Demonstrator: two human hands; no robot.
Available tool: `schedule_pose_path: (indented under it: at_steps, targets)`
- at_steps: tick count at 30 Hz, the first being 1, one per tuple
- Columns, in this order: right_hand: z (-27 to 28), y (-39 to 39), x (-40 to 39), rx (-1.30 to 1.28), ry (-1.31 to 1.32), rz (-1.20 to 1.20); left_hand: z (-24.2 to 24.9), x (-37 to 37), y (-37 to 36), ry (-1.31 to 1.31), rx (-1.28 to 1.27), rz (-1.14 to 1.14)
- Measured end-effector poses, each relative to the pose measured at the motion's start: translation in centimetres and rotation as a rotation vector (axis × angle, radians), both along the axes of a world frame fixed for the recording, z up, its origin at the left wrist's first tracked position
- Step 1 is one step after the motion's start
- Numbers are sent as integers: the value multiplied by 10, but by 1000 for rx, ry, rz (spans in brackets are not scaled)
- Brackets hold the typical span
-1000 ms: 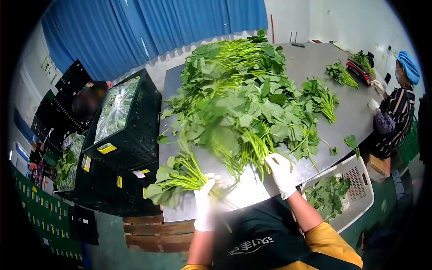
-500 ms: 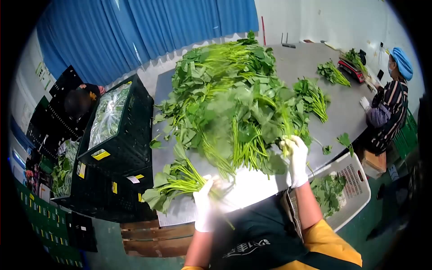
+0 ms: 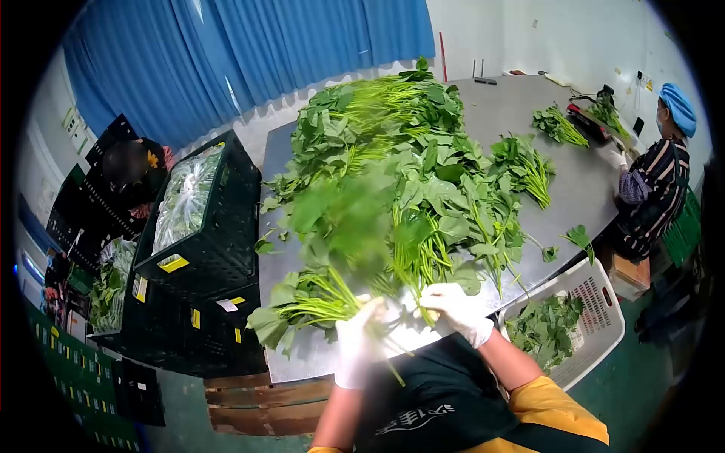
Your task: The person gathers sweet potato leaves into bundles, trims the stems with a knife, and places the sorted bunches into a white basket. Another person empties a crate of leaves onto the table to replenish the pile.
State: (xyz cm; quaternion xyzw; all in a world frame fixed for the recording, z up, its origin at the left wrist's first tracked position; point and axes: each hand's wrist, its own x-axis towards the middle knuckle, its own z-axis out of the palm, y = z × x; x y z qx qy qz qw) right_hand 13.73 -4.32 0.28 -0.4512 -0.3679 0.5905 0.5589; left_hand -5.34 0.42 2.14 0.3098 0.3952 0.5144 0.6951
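Note:
My left hand (image 3: 356, 341), in a white glove, is closed around the stems of a bunch of leafy greens (image 3: 313, 298) at the table's front edge, leaves pointing left. Close beside it, my right hand (image 3: 458, 311), also gloved, has its fingers closed on stalks of leafy greens (image 3: 424, 308). Part of these stalks and their leaves are blurred. Just beyond both hands, a large heap of the same long-stemmed greens (image 3: 445, 181) covers the middle of the metal table (image 3: 310, 361).
Dark green crates (image 3: 200, 249) with bagged greens (image 3: 185, 200) are stacked at left. A white basket (image 3: 600, 321) holding loose leaves stands at right. Across the table, a person in a blue cap (image 3: 655, 166) is by a red scale (image 3: 587, 124). Another person (image 3: 136, 170) is behind the crates.
My right hand has moved left and nearer to me, from the heap's right side to beside my left hand. My left hand stays on its bunch, shifted slightly right.

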Motion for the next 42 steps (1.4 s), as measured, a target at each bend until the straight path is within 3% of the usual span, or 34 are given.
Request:
schedule_pose_path:
  at_steps: [3, 9, 10, 13, 15, 17, 18, 19, 21, 22, 25, 27, 28, 29, 31, 33, 34, 35, 37, 39, 41, 42]
  targets:
    - [-6, -2, -13, 7, -215, 58, 1, 8, -3, -30, -14, -55]
    - [6, -15, -18, -78, -271, 101, -20, 15, 0, 165, 131, -192]
    - [-11, -16, -15, 44, -432, 109, -18, 17, -3, 85, 49, -235]
    - [-19, -28, -17, 85, -424, -12, -14, 27, -4, 219, 28, -237]
    - [-21, -34, -18, 10, -314, -134, -48, 28, 1, 245, 158, -265]
    - [-17, -37, -15, 91, -225, -446, -68, 36, 0, 200, 267, -132]
    - [-26, -36, -7, 148, -238, -451, -39, 38, -4, 289, 59, -158]
    - [-19, -38, -8, 146, -235, -452, -41, 40, -4, 292, 57, -159]
    - [4, -44, -11, -35, 99, -387, -46, 45, -4, -32, -56, -97]
    - [3, -46, -13, -26, 241, -393, -47, 46, -4, -30, -57, -100]
    - [-43, -42, -1, 109, 330, -374, -45, 44, -5, 110, 103, -57]
    - [-47, -44, 5, 176, 629, -424, -39, 25, 7, 247, 288, -54]
    - [-47, -47, 12, 173, 606, -450, 21, 23, -2, -63, -135, -53]
    - [-43, -47, 18, 172, 581, -474, 20, 14, 6, -25, -26, 25]
    - [-29, -45, 15, 100, 502, -459, 11, -7, 13, 108, 88, -126]
    - [-9, -41, 3, -142, 276, -88, 19, 2, 5, 121, 105, -122]
    - [-30, -38, 2, -112, 101, 66, 23, 7, 2, 128, 131, -117]
    - [-39, -33, -1, 135, -178, 149, 25, 9, 2, 127, 137, -117]
    - [-4, -34, -15, -140, 357, 155, 28, 7, 0, -96, -167, -213]
    - [-6, -34, -14, -169, 373, 121, 34, 6, -4, -57, -208, -221]
    - [-12, -33, -11, -195, 389, 90, 26, 8, -7, 129, 155, -267]
    - [-16, -34, -7, -129, 257, 156, 10, 8, 0, 94, 229, -298]
